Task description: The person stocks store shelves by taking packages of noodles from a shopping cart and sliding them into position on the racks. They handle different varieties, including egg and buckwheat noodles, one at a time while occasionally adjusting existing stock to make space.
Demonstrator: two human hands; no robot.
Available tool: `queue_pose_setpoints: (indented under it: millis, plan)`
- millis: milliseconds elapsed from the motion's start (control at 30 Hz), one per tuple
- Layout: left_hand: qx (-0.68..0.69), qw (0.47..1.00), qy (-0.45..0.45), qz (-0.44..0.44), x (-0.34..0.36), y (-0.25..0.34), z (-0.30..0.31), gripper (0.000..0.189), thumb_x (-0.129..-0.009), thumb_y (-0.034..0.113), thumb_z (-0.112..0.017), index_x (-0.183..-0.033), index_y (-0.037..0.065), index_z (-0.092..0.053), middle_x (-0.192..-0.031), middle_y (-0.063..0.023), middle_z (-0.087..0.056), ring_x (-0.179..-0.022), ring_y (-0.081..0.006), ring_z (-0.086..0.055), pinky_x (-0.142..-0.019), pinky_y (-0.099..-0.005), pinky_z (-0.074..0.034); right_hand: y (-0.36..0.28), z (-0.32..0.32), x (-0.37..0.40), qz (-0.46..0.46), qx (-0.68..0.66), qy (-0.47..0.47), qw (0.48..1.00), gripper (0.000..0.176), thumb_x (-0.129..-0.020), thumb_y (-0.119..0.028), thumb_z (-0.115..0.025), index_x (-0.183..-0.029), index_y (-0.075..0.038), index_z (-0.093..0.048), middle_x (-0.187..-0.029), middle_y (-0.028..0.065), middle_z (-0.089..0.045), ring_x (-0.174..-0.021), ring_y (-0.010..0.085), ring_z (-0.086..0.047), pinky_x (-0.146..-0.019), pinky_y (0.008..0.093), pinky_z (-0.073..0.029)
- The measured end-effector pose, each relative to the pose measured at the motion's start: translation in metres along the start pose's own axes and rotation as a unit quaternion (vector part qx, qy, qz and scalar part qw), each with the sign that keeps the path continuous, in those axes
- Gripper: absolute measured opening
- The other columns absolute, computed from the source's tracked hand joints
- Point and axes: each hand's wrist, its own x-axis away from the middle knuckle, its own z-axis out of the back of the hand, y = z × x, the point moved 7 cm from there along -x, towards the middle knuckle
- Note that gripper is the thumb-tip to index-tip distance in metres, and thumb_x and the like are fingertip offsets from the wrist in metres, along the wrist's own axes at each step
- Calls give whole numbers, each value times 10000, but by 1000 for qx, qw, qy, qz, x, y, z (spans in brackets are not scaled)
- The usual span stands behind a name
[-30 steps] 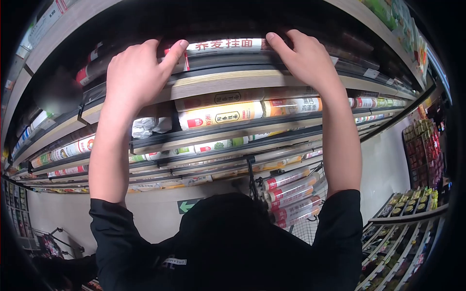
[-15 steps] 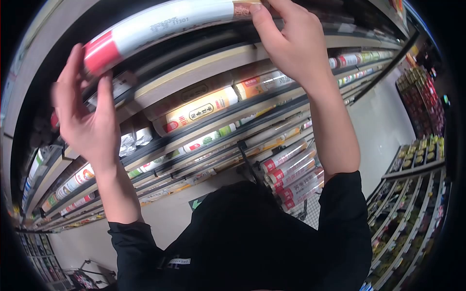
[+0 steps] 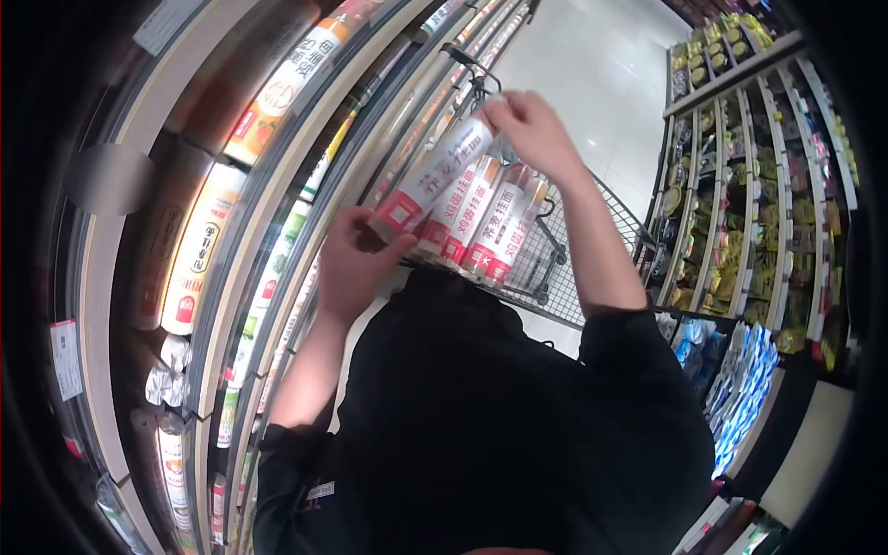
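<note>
A long white and red pack of dried noodles is held at a slant between my hands. My left hand grips its lower red end, thumb on one side. At the upper end, my right hand has its fingers closed round the pack. Just beneath and to the right, several similar noodle packs lie side by side at the shopping cart. The held pack partly covers the nearest of them.
Shelves with more packaged noodles rise along the left. A rack of yellow packets stands on the right, with blue and white packets below. Pale floor runs between them beyond the cart.
The noodle pack has moved from the shelf front to just above the packs at the cart, with both hands on it. My view has turned right, toward the cart.
</note>
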Motion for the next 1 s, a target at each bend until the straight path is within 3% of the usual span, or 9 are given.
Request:
queue_pose_setpoints:
  millis: [33, 100, 267, 400, 500, 600, 733, 933, 1000]
  plan:
    - [-4, 999, -35, 29, -10, -27, -18, 592, -777, 229, -942, -1204, -1, -602, -998, -68, -684, -913, -127, -656, -808, -300, -545, 32, -14, 4, -92, -17, -54, 994, 489, -929, -444, -608, -1091, -1, -736, -973, 233, -692, -943, 349, -698, -850, 435, -539]
    - [-4, 994, -90, 62, -22, -73, -50, 605, -784, 243, -934, -1218, -11, -599, -1033, -85, -698, -945, -136, -666, -823, -299, -548, 60, -23, 26, -203, 7, -71, 977, 495, -913, -468, -599, -1059, -21, -753, -1010, 233, -683, -978, 385, -695, -883, 462, -545]
    - [-62, 982, -175, 18, -24, -112, -90, 642, -767, 252, -928, -1245, -23, -600, -1138, -155, -725, -1033, -227, -706, -887, -341, -561, 121, -42, 24, -146, 145, -34, 978, 469, -915, -452, -563, -1075, -62, -768, -1122, 226, -685, -1023, 419, -671, -959, 494, -535]
    - [-138, 969, -204, -11, -14, -86, -105, 568, -780, 292, -903, -1174, -22, -641, -1045, -199, -742, -989, -320, -731, -884, -418, -567, 117, -51, 30, -147, 155, -25, 977, 451, -927, -442, -531, -1110, -108, -773, -1185, 212, -668, -1117, 431, -616, -1004, 536, -492]
    - [-333, 905, -216, -152, -11, -76, -121, 492, -830, 349, -861, -1067, -28, -652, -926, -221, -731, -888, -354, -740, -791, -441, -576, 121, -60, 28, -143, 183, -24, 972, 441, -933, -433, -519, -1152, -141, -766, -1211, 193, -662, -1159, 427, -589, -1014, 563, -468]
    - [-423, 859, -218, -190, -8, -73, -128, 516, -823, 455, -831, -972, -5, -649, -869, -231, -709, -880, -418, -709, -777, -504, -545, 116, -65, 25, -139, 190, -9, 972, 442, -937, -418, -518, -1193, -145, -751, -1225, 183, -662, -1158, 411, -588, -1014, 566, -458]
    - [-445, 851, -216, -176, -14, -79, -128, 464, -862, 427, -788, -1021, 18, -639, -848, -197, -712, -853, -396, -714, -733, -504, -557, 117, -64, 26, -138, 207, 32, 968, 442, -932, -407, -526, -1186, -125, -752, -1179, 194, -683, -1129, 424, -613, -993, 570, -472]
    - [-425, 853, -176, -246, -13, -107, -116, 355, -903, 369, -727, -1045, 58, -634, -865, -158, -713, -872, -376, -715, -736, -499, -568, 116, -66, 22, -111, 233, 61, 964, 412, -891, -380, -598, -1115, -69, -749, -1112, 241, -687, -1074, 419, -651, -967, 515, -508]
    - [-361, 885, -140, -258, -4, -99, -89, 318, -922, 359, -700, -1050, 76, -633, -865, -142, -705, -885, -365, -712, -747, -497, -565, 87, -59, 17, -8, 201, 160, 966, 293, -888, -253, -647, -1065, -28, -710, -1074, 203, -661, -1061, 389, -637, -955, 491, -498]
